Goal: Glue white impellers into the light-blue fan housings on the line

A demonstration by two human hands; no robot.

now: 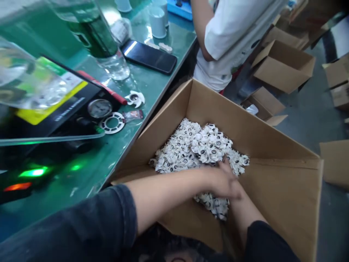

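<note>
Left hand: across the right forearm, can't tell its grip!
Right hand: among white rotors, grip unclear (half hidden)!
Carton: right of the green table!

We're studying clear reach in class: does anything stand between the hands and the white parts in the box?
Nothing visible does. The hands are inside the open box, right at the white parts. The walls surround the pile; the left forearm only hides some of it from view.
</note>
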